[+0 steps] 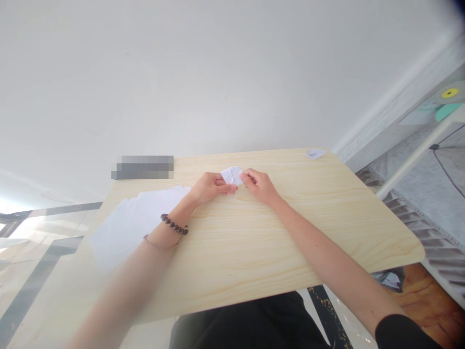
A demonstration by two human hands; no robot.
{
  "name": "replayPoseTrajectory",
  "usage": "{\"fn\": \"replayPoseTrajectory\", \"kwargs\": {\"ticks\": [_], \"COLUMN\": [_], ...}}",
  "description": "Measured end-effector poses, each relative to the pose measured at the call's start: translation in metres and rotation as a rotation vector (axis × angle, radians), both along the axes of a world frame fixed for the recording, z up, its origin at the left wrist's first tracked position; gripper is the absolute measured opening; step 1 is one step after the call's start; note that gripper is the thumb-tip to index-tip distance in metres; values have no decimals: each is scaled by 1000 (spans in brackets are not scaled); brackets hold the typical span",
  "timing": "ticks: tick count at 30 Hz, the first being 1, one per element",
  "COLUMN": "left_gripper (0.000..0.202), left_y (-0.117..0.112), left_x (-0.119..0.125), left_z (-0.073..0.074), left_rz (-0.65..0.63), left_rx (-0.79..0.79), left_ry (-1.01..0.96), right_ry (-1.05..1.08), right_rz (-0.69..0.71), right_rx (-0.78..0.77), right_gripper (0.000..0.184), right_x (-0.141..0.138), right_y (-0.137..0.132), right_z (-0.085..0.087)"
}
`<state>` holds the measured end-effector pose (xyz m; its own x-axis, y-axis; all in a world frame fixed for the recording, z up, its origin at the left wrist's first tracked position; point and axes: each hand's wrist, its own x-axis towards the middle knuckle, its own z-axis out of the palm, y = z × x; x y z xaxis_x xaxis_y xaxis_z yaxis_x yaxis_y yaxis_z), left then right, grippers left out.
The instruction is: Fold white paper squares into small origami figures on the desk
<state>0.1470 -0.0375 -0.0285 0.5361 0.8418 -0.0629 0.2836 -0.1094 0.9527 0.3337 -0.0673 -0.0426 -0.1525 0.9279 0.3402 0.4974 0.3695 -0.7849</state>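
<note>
My dark-clothed lap (250, 325) sat below the near edge of the pale wooden table (261, 257), with a black sleeve (403, 334) at the near right. Both bare forearms reached away from me across the tabletop. On my left wrist I wore a thin cord bracelet (156, 245) and, just beyond it, a dark bead bracelet (175, 225). To the left of that wrist, loose white paper sheets (134, 220) lay flat on the table, overlapping one another and running towards its left edge.

Past the middle of the table, my left hand (209, 188) and right hand (259, 186) met over a small folded white paper (231, 175). Each hand gripped it by the fingertips, the left on its left edge and the right on its right edge. The piece showed creases across its face; whether it rested on the wood or was lifted just clear of it could not be told.

At the far right corner of the table lay a second small folded paper piece (315, 153), well apart from my hands. A plain white wall (218, 72) rose behind the table.
</note>
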Motion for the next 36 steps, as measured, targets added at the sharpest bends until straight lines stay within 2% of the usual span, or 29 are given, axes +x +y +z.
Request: {"fn": "replayPoseTrajectory", "kwargs": {"ticks": [5, 11, 19, 22, 25, 28, 36], "left_gripper": [31, 33, 40, 44, 43, 42, 43], "left_y": [2, 4, 1, 2, 2, 3, -1], "left_x": [0, 0, 2, 3, 2, 0, 3], "left_z": [-5, -8, -4, -5, -7, -9, -5], "left_rz": [42, 55, 5, 55, 90, 68, 48], "left_rx": [-17, -21, -76, -24, 47, 80, 59], "left_ry": [-69, -58, -126, -163, -130, -89, -103], "right_ry": [-26, -53, 52, 34, 11, 1, -44], "right_rz": [53, 142, 63, 90, 105, 90, 145], "right_rx": [-32, -24, -111, -142, -123, -65, -31], "right_gripper": [35, 35, 34, 32, 31, 32, 33], "right_x": [0, 2, 3, 4, 4, 2, 3], "right_y": [1, 1, 1, 2, 2, 1, 1], "right_z": [0, 3, 0, 0, 0, 0, 2]}}
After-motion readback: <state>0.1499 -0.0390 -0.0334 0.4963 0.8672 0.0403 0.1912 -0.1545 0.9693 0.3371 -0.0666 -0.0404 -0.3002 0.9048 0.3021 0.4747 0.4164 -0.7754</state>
